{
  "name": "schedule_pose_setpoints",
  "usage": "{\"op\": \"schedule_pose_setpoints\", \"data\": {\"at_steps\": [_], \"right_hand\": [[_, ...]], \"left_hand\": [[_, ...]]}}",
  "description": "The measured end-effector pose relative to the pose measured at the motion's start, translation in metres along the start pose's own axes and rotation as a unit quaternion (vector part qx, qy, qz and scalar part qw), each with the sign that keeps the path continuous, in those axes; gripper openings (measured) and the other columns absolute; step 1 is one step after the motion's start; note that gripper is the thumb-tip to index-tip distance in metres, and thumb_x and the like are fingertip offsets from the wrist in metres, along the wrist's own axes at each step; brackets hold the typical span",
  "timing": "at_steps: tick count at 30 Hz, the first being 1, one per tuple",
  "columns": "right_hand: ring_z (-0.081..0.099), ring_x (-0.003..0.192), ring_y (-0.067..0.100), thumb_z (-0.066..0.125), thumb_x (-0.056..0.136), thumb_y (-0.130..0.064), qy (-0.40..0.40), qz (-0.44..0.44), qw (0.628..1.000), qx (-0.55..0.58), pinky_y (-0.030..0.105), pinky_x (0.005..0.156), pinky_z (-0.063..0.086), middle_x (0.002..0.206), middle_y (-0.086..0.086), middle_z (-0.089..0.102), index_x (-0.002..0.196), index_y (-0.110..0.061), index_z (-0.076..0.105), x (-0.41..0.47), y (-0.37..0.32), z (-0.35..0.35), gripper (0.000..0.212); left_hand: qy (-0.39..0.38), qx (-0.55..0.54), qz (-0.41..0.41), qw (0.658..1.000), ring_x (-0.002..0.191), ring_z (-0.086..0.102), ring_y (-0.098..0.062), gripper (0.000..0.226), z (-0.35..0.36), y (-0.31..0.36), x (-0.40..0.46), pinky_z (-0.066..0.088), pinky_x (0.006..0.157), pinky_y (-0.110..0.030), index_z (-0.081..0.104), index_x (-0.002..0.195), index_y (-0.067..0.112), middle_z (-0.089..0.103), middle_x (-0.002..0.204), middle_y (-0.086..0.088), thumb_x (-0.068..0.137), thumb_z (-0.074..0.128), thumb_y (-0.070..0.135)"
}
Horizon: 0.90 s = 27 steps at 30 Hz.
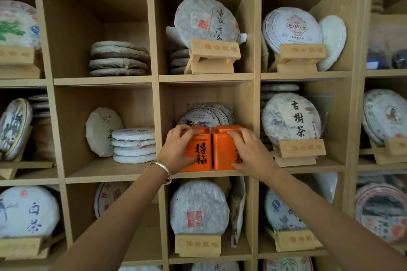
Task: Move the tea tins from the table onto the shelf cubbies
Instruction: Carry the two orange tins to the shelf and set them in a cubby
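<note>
Two orange tea tins with black characters stand side by side at the front of the middle cubby of a wooden shelf (207,174). My left hand (178,149) grips the left tin (201,153) around its left side and top. My right hand (251,152) grips the right tin (222,149) from its right side, covering most of its lettering. Both tins rest upright on the cubby floor, touching each other. Behind them lean wrapped round tea cakes (204,115) in a clear bag.
Every surrounding cubby holds paper-wrapped tea cakes, some stacked flat (133,145), some upright on wooden stands (300,148). The upper-left cubby (99,28) has room above a short stack. A bracelet is on my left wrist.
</note>
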State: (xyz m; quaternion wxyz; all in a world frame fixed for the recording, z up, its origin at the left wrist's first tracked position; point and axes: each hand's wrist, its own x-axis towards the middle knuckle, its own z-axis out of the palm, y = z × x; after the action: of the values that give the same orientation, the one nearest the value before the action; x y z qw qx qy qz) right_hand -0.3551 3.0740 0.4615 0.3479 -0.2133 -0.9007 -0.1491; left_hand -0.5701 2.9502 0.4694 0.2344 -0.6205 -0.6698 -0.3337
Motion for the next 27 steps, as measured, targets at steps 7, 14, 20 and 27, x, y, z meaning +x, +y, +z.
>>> {"op": "schedule_pose_setpoints", "data": {"at_steps": [7,14,20,27], "right_hand": [[0.037,0.124,0.025,0.082,0.060,-0.038,0.001,-0.006,1.000,0.017,0.042,0.107,0.035,0.130,0.007,0.036,0.139,-0.018,0.028,-0.0012,0.0025,0.0006,0.098],[0.034,0.127,0.026,0.085,0.055,-0.042,-0.002,-0.026,1.000,-0.003,0.042,0.109,0.032,0.135,0.010,0.033,0.142,-0.015,0.023,-0.0025,0.0051,0.0027,0.110],[0.035,0.126,0.027,0.084,0.056,-0.046,0.003,-0.027,0.999,-0.023,0.043,0.108,0.031,0.134,0.011,0.033,0.142,-0.015,0.023,-0.0028,0.0043,0.0043,0.110],[0.035,0.125,0.026,0.083,0.057,-0.046,0.008,-0.026,0.999,-0.029,0.042,0.110,0.027,0.134,0.012,0.035,0.142,-0.014,0.024,-0.0015,0.0042,0.0046,0.108]], "left_hand": [[0.000,-0.007,-0.003,1.000,0.126,0.029,-0.020,0.073,0.0000,0.0029,-0.0024,0.030,0.105,-0.028,0.047,0.129,0.031,0.034,0.132,0.001,0.065,0.080,0.019],[0.002,0.003,-0.007,1.000,0.125,0.027,-0.019,0.074,0.0014,0.0024,-0.0011,0.034,0.100,-0.028,0.045,0.127,0.033,0.033,0.131,0.002,0.062,0.081,0.022],[0.006,0.002,-0.004,1.000,0.125,0.026,-0.018,0.074,0.0049,0.0012,-0.0012,0.034,0.098,-0.027,0.044,0.126,0.035,0.033,0.130,0.003,0.063,0.081,0.023],[0.006,0.002,-0.002,1.000,0.125,0.026,-0.018,0.074,0.0053,0.0004,-0.0002,0.034,0.098,-0.027,0.043,0.126,0.036,0.032,0.131,0.003,0.063,0.081,0.025]]}}
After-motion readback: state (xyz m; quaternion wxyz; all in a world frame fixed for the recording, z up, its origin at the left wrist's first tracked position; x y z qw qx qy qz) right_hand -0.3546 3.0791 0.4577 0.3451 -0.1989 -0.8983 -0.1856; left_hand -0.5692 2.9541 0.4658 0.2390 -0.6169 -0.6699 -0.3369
